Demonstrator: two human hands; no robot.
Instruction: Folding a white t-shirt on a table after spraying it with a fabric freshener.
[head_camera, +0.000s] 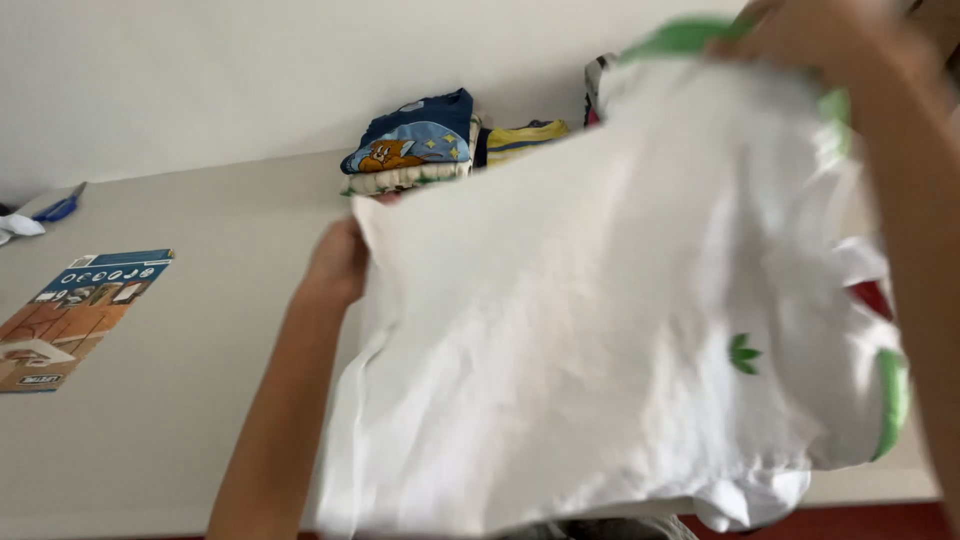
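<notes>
White T-shirt (600, 300) with green trim and a small green leaf mark hangs spread in the air above the table (200, 400), covering most of its right half and drooping past the near edge. Left hand (340, 262) pinches the shirt's upper left edge, fingers closed on the cloth. Right hand (800, 35), blurred at the top right, is closed on the green-edged collar, holding that side higher. Behind the shirt, against the far edge by the wall, sits a stack of folded clothes (415, 145), the top one dark blue with a cartoon print. A printed cardboard sheet (75, 315) lies flat near the left edge, and blue-handled scissors (60, 207) lie in the far left corner.
</notes>
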